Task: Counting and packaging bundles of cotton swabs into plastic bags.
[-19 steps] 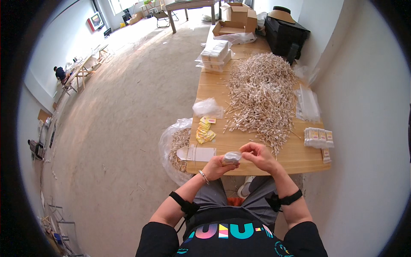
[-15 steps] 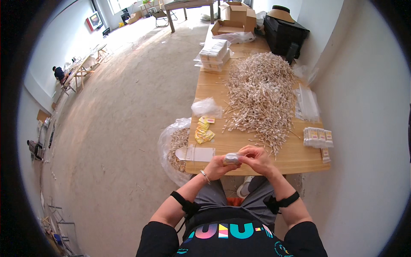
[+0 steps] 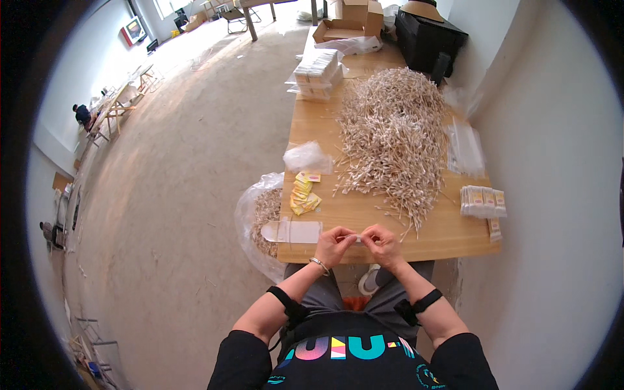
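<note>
My left hand [image 3: 333, 246] and my right hand [image 3: 383, 246] meet at the table's near edge, fingers pinched. Between their fingertips is a small clear plastic bag [image 3: 358, 238], seen nearly edge-on; its contents are mostly hidden. Just beyond my hands spreads a big heap of cotton swabs [image 3: 393, 136]. Left of my left hand lies a flat white scoop-like piece with a rounded end [image 3: 302, 232]. Yellow printed cards [image 3: 303, 194] lie in a loose pile behind it, and a stack of clear bags [image 3: 307, 158] is farther back.
Filled small packets [image 3: 482, 202] stand in rows at the table's right edge, near flat plastic bags [image 3: 465, 149]. White bundles [image 3: 316, 73], an open carton [image 3: 351, 29] and a black box [image 3: 429, 44] are at the back. A sack of swabs [image 3: 265, 218] stands left of the table.
The bag between my hands has turned from showing its shiny face to nearly edge-on. My right hand has drawn slightly away from the left, both now pinching. The whole view has shifted a little.
</note>
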Demonstrator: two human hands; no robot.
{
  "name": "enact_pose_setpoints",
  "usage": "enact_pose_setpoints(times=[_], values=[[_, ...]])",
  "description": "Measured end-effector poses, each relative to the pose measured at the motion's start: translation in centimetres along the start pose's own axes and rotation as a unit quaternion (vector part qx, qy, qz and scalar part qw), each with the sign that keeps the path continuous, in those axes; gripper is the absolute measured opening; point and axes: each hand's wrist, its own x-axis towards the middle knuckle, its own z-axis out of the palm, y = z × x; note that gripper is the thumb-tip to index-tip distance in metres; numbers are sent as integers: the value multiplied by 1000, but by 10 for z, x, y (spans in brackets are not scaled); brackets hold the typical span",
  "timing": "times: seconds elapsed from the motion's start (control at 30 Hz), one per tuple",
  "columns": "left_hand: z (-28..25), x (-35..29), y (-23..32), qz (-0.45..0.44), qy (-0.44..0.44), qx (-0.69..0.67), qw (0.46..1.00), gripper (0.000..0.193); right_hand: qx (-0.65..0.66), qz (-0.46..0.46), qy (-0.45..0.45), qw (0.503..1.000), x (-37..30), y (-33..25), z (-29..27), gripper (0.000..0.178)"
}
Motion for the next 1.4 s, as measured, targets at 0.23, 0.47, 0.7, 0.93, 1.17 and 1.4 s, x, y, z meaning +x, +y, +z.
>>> enact_pose_setpoints(times=[0.23,0.47,0.7,0.93,1.17,1.4], values=[[4,4,-17,-29,-3,21,999,16,79,97,-38,991,0,28,-1,7],[0,13,-28,-43,-51,-56,996,16,105,143,-72,981,4,31,-2,9],[1,-1,-24,76,-1,-4,997,24,60,61,-36,996,1,30,-2,10],[-10,0,-10,226,53,220,947,20,-78,-74,-30,994,-2,12,-9,18],[-4,-5,0,310,66,348,882,12,-305,-231,-3,924,-7,2,-12,16],[-4,-10,6,329,90,354,871,11,-360,-288,51,886,-10,-7,-10,18]])
